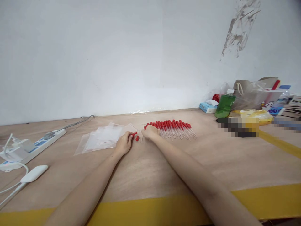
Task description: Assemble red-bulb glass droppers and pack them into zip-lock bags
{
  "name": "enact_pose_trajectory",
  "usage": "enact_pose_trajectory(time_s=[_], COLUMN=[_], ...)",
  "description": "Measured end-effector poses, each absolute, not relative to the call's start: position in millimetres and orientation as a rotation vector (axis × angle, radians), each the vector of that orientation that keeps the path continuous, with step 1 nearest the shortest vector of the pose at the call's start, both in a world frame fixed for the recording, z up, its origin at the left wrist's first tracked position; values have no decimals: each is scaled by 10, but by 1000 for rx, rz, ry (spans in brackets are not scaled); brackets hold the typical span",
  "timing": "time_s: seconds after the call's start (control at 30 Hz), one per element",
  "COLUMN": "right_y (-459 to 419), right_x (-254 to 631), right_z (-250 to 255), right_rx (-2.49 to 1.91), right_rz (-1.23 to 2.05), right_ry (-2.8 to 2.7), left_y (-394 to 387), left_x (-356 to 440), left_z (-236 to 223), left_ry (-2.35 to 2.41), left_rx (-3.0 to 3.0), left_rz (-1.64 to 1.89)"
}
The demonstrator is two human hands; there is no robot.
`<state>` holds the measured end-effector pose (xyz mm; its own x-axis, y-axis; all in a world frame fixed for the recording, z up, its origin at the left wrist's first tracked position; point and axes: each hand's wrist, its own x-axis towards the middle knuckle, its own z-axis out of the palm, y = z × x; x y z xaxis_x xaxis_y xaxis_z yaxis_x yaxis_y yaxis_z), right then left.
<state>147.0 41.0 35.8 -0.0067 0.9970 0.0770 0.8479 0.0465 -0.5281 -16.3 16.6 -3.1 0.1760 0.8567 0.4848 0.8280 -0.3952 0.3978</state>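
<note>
My left hand point(124, 142) pinches a red rubber dropper bulb point(134, 134) between thumb and fingers. Just right of those fingertips, another loose red bulb point(137, 138) lies on the table. A few thin clear tubes point(140, 137) rest between my two hands. My right hand point(150, 132) is closed at the left end of a row of droppers point(175, 125); what its fingers hold, if anything, is hidden. These droppers have red bulbs pointing away from me and clear tubes pointing toward me.
Clear plastic bags point(103, 138) lie in a stack left of my left hand. A power strip point(35, 149) with plugs and cables is farther left. At the back right stand a tissue box point(208, 107), a green bottle point(225, 105) and a yellow packet point(257, 116).
</note>
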Motion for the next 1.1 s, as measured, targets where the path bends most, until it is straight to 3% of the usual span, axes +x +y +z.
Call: enact_pose_trajectory(time_s=[0.17,0.23,0.37,0.63,1.1], right_y=[97,-50,-328,-503,-497], right_x=[2097,2370,2710,2655,2614], right_z=[244,155,20,-15,-67], right_rx=[-1596,-1297,-1043,-992,-922], right_rz=[403,424,359,267,353], right_ry=[-1937,-1985,-2008,-2062,-2112], left_y=[113,43,-184,-389,-411], left_x=[-82,38,352,549,597], left_z=[-26,-34,-52,-58,-23], left_ry=[1587,1441,1163,960,1123], left_rx=[2227,2064,1768,1653,1731], left_rz=[1235,1326,1228,1038,1048])
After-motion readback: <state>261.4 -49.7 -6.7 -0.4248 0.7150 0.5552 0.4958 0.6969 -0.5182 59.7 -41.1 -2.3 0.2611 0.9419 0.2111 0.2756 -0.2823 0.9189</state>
